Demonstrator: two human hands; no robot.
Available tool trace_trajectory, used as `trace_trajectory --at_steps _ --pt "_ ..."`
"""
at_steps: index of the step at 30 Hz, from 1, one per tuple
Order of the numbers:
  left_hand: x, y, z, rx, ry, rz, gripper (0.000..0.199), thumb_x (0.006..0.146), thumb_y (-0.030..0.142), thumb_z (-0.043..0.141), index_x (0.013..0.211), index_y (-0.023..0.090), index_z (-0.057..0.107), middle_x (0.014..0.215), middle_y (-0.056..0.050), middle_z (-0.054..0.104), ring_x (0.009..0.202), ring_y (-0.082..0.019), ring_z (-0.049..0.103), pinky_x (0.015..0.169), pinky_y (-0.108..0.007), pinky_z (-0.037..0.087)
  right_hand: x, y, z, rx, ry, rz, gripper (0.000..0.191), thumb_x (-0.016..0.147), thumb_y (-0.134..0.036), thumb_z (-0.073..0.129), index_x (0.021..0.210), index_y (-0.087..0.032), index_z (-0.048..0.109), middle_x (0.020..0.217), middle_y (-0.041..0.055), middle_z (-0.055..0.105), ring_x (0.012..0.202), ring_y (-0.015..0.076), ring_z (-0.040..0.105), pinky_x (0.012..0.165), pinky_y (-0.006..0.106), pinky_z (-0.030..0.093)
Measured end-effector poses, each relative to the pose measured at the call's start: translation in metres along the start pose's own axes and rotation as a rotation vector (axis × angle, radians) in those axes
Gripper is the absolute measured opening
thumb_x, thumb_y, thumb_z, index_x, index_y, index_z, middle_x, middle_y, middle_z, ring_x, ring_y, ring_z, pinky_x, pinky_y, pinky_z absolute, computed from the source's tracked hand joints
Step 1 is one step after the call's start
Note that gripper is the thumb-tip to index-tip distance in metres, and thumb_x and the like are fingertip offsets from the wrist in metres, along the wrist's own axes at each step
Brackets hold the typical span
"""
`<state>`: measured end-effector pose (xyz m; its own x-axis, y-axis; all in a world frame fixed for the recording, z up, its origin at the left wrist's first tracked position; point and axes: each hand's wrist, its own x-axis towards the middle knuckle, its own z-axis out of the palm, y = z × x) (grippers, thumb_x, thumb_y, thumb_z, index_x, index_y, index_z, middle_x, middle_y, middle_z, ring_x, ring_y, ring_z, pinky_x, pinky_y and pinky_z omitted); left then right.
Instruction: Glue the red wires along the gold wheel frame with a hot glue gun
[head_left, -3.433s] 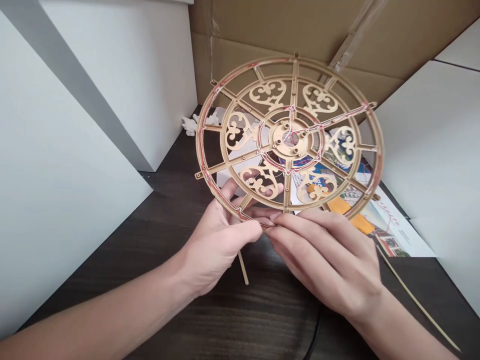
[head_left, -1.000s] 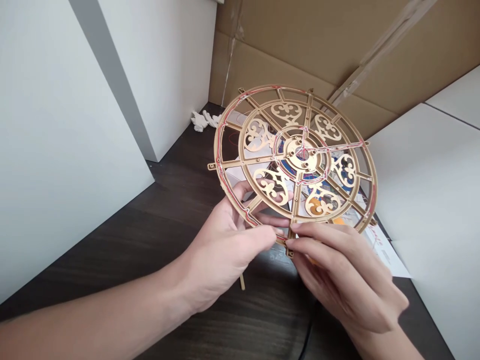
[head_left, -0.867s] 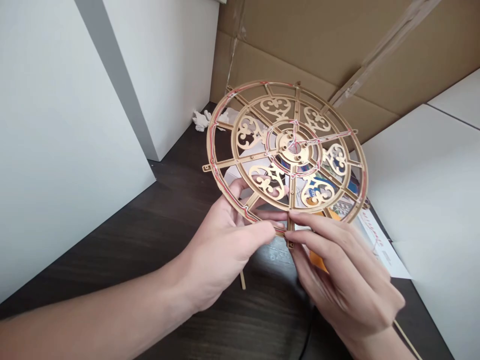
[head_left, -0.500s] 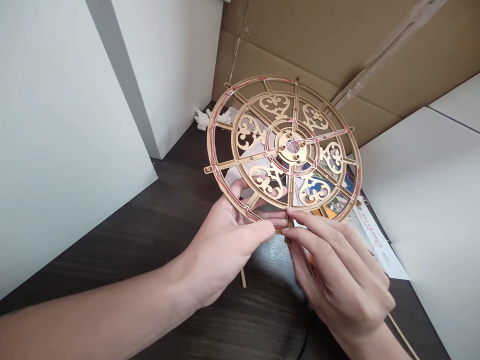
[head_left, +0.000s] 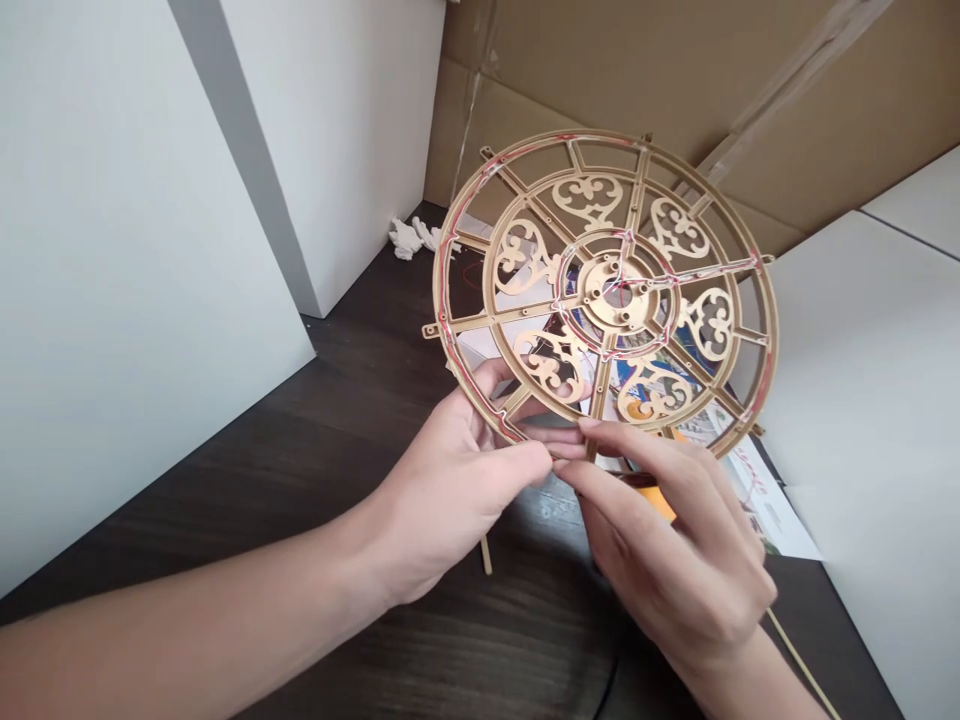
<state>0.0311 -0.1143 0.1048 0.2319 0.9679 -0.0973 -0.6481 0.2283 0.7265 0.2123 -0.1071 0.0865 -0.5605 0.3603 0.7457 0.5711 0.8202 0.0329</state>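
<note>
A round gold wheel-shaped frame point(head_left: 622, 415) with spokes and scroll cut-outs is held up, tilted, above the dark surface. Red and white wires point(head_left: 445, 290) run in the channels of its rim, one spoke and the centre ring. My left hand point(head_left: 480, 460) grips the lower left rim, thumb on the near side and fingers behind it. With its fingertips, my right hand point(head_left: 675, 530) pinches the frame's bottom edge around a spoke, close to my left thumb. Whether a wire lies under those fingertips I cannot tell.
Printed papers point(head_left: 780, 515) and an orange item point(head_left: 656, 500) lie behind the frame. Crumpled white tissue point(head_left: 409, 238) sits at the back. White panels point(head_left: 150, 250) flank both sides, with cardboard point(head_left: 600, 80) at the rear. A thin stick point(head_left: 486, 555) lies on the dark wooden surface point(head_left: 315, 430).
The frame has shifted right and slightly up, turning to face the camera more. My right fingers have moved a little along its bottom edge; my left hand keeps its grip.
</note>
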Motion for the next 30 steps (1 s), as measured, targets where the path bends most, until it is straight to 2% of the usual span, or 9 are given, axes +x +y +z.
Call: trace_trajectory --at_steps 4,7,13,19,22,27,30 --pt "-0.0002 0.0033 -0.0034 -0.13 -0.082 0.002 0.057 0.08 0.005 0.053 0.135 0.02 0.054 0.123 -0.006 0.069 0.106 -0.017 0.07 0.098 -0.029 0.057 0.0 0.0031 -0.0007 0.028 0.033 -0.004 0.038 0.074 0.011 0.069 0.105 -0.01 0.074 0.121 0.0176 0.065 0.106 0.0258 0.064 0.084 0.038 0.053" --pt "0.0001 0.0047 -0.0043 -0.174 -0.079 -0.006 0.064 0.077 0.006 0.05 0.14 0.019 0.051 0.123 -0.008 0.068 0.107 -0.02 0.07 0.097 -0.033 0.057 0.0008 0.0052 -0.0004 0.057 0.041 -0.012 0.036 0.074 0.012 0.068 0.103 -0.009 0.074 0.12 0.0179 0.065 0.106 0.0262 0.064 0.083 0.038 0.053" --pt "0.0001 0.0052 -0.0052 -0.184 -0.115 -0.037 0.072 0.078 0.007 0.05 0.148 0.019 0.041 0.131 -0.011 0.065 0.111 -0.025 0.069 0.094 -0.034 0.057 0.0053 0.0037 -0.0017 0.075 0.033 0.005 0.04 0.073 0.013 0.066 0.105 -0.01 0.072 0.12 0.0162 0.065 0.106 0.0258 0.063 0.086 0.04 0.053" --pt "0.0002 0.0061 -0.0038 -0.138 -0.117 -0.036 0.078 0.079 0.006 0.051 0.153 0.02 0.033 0.128 -0.012 0.067 0.107 -0.022 0.07 0.088 -0.03 0.057 0.0086 0.0009 0.0002 -0.004 -0.048 0.039 0.033 0.082 0.001 0.068 0.11 -0.017 0.07 0.126 0.0131 0.06 0.109 0.025 0.058 0.09 0.041 0.049" --pt "0.0 0.0061 -0.0037 -0.141 -0.133 -0.022 0.077 0.078 0.007 0.052 0.152 0.022 0.037 0.13 -0.011 0.066 0.108 -0.022 0.07 0.089 -0.031 0.057 0.0081 0.0008 0.0004 -0.001 -0.058 0.035 0.032 0.085 -0.002 0.067 0.112 -0.018 0.069 0.127 0.0134 0.057 0.11 0.0258 0.057 0.091 0.042 0.048" --pt "-0.0016 0.0064 -0.0048 -0.14 -0.155 -0.009 0.063 0.078 0.008 0.052 0.14 0.02 0.05 0.128 -0.01 0.067 0.107 -0.023 0.07 0.094 -0.034 0.056 0.0058 0.0012 -0.0017 -0.005 -0.07 0.02 0.038 0.084 0.0 0.065 0.117 -0.02 0.068 0.13 0.0133 0.056 0.111 0.0268 0.056 0.092 0.043 0.047" --pt "-0.0015 0.0057 -0.0055 -0.11 -0.14 -0.014 0.064 0.077 0.008 0.054 0.14 0.022 0.05 0.128 -0.009 0.067 0.106 -0.022 0.07 0.094 -0.034 0.055 0.0046 0.0015 -0.0014 -0.017 -0.07 0.011 0.039 0.084 -0.001 0.065 0.118 -0.02 0.067 0.13 0.0131 0.055 0.11 0.0262 0.055 0.092 0.043 0.047"
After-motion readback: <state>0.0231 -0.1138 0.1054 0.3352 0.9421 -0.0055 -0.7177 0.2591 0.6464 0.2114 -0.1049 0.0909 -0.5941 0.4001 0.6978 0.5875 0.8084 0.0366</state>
